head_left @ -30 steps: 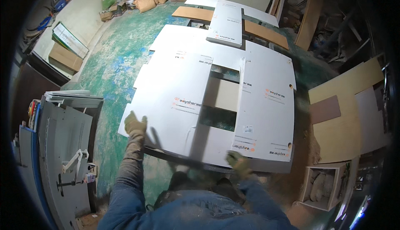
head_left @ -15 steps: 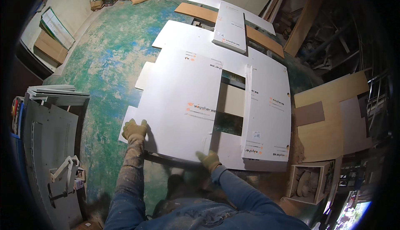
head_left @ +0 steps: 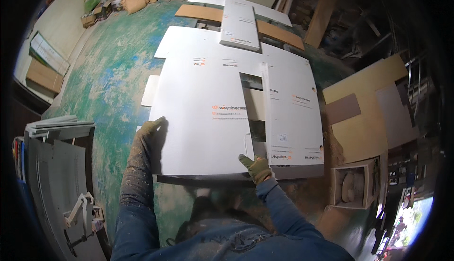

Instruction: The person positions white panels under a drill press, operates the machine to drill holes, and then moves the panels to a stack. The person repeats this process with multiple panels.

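the white board (head_left: 203, 133) lies right in front of me, between my two hands, with its long axis running away from my body. my left hand (head_left: 152, 127) is at its left edge and my right hand (head_left: 257, 167) is at its near right corner, so the right is nearer to me and the left reaches a bit farther out. my right thumb rests on top at the corner and the fingers are bent around the edge, so that hand is clamped on the board. my left fingers meet the other edge, but what they do underneath is hidden, so i can't tell whether that hand is closed on it.

on the right a gap separates the board from a second white board (head_left: 295, 128); a pale plank (head_left: 257, 104) shows down in it. the gap narrows toward me, so by my judgement there's little room for a sideways shift that way. on the left a small white piece (head_left: 150, 90) sticks out past the edge, and then the green floor (head_left: 116, 88) opens wide. past the far end a narrow white board (head_left: 240, 24) lies in line with the gap. whether the near edge is raised i can't tell.
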